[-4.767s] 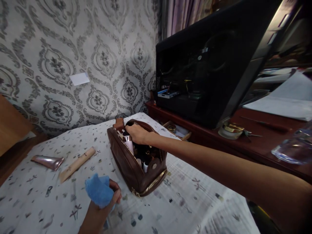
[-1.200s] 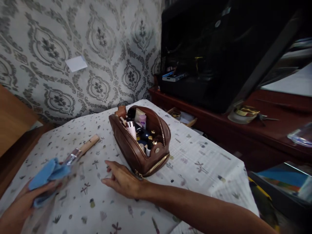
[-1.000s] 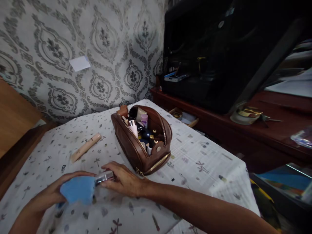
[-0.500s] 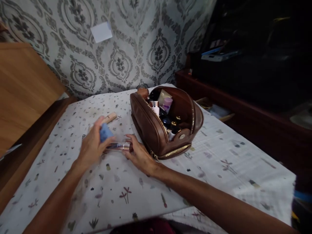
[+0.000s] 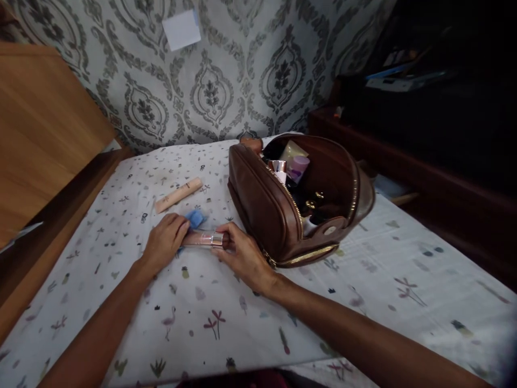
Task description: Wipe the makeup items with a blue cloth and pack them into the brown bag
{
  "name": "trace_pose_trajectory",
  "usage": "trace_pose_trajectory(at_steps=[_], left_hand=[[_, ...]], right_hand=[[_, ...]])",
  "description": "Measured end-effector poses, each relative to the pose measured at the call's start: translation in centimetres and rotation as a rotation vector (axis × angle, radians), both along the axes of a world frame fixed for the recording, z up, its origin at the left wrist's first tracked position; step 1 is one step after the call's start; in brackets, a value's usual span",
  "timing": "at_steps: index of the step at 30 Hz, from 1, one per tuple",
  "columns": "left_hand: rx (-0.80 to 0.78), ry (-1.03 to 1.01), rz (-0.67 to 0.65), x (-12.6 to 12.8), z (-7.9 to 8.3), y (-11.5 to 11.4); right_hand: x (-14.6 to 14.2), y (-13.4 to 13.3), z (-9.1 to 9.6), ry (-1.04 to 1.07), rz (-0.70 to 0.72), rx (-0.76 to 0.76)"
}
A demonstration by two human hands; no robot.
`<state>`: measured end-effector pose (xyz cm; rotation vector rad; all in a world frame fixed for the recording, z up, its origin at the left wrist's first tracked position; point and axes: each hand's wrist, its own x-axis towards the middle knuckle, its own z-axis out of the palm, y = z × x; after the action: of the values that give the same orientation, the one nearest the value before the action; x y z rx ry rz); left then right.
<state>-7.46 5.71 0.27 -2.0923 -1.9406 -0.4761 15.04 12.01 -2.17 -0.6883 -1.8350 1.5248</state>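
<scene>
My right hand point(image 5: 244, 256) grips the shiny cap end of a slim pinkish cosmetic bottle point(image 5: 201, 238), which lies level just above the cloth. At the bottle's other end my left hand point(image 5: 165, 242) is closed around a blue cloth point(image 5: 195, 217), part of it sticking out past the fingers and against the bottle. A peach-coloured cosmetic tube point(image 5: 178, 195) lies on the table beyond my left hand. Right of the bottle stands an unzipped brown makeup bag point(image 5: 262, 199). A lilac-capped container point(image 5: 299, 166) and several other cosmetics show inside it.
A white printed cloth point(image 5: 194, 302) covers the table. Behind it rises a patterned wall point(image 5: 210, 91) with a white card point(image 5: 181, 29) on it. A wooden panel point(image 5: 48, 134) flanks the left side; dark red furniture point(image 5: 436, 199) borders the right.
My left hand has come down and round the bottle's end, with the blue cloth lower now. The peach tube shows in full. The whole view has shifted slightly.
</scene>
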Motion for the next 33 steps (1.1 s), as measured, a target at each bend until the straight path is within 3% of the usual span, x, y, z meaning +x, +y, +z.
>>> trace_pose_trajectory(at_steps=[4,7,11,14,19,26,33], left_hand=[[0.039,-0.017,0.103,-0.4,0.1,-0.3],[0.144,-0.088,0.125,0.7,0.7,-0.7],[0.263,-0.250,-0.116,3.7,1.6,-1.4],[0.238,-0.113,-0.261,5.2,1.6,-1.6],[0.130,-0.091,-0.181,3.7,1.5,-1.1],[0.011,-0.184,0.018,1.0,1.1,-0.8],[0.228,-0.222,0.013,1.2,1.2,-1.2]], right_hand=[[0.0,0.1,-0.4,0.030,-0.024,-0.047],[0.2,0.0,-0.4,0.059,-0.018,-0.020],[0.3,-0.3,-0.3,0.089,0.017,0.065],[0.4,-0.6,-0.5,0.117,0.020,0.123],[0.5,-0.6,-0.8,0.144,0.014,0.126],[0.2,-0.6,-0.2,0.140,0.082,-0.050],[0.5,-0.2,1.4,0.096,0.206,-0.345]])
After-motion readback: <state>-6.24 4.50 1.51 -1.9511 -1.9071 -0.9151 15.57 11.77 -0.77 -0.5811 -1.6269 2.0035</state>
